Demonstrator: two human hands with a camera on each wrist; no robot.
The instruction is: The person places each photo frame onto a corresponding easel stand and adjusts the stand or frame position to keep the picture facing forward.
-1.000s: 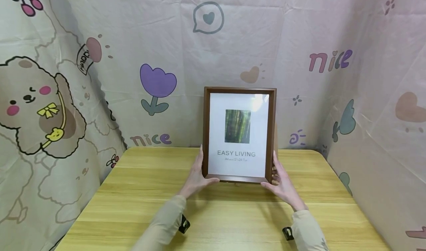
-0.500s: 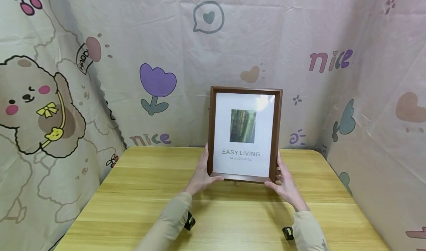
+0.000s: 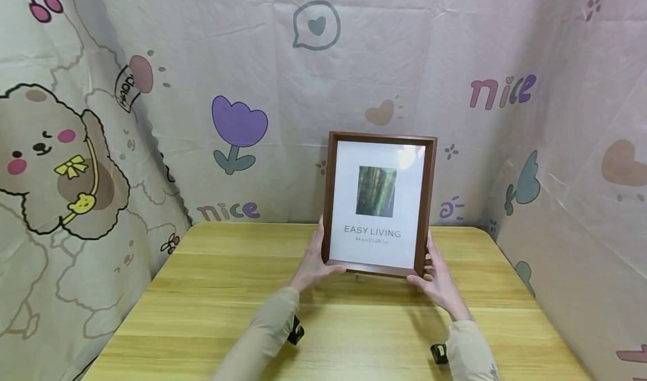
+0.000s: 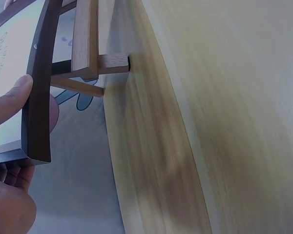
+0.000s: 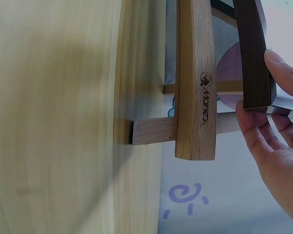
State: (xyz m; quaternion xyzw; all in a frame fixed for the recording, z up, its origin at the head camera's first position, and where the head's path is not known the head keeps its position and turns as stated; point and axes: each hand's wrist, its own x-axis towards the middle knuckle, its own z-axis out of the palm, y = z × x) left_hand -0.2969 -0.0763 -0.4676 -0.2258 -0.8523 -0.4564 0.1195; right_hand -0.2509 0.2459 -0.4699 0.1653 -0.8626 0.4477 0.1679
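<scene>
A brown picture frame (image 3: pixel 376 252) stands nearly upright at the back of the table, its white sheet lettered "EASY LIVING" around a small green picture. My left hand (image 3: pixel 310 263) grips its lower left corner, thumb over the front and fingers behind. At the lower right corner my right hand (image 3: pixel 438 282) holds it likewise, the thumb on the bottom edge. Behind the frame's bottom edge, both wrist views show a light wooden easel (image 5: pixel 196 97) with a ledge bar and legs on the table; the frame overlaps most of it in the head view.
The wood-grain table (image 3: pixel 227 291) reaches back to a hanging cloth (image 3: pixel 313 89) printed with cartoons, which also covers both sides. A black wrist camera (image 3: pixel 296 331) sits at the left cuff, and another black camera (image 3: pixel 439 354) at the right cuff.
The picture frame has slid to the right, keeping about the same height. Both hands travel with it, the left one farther than the right.
</scene>
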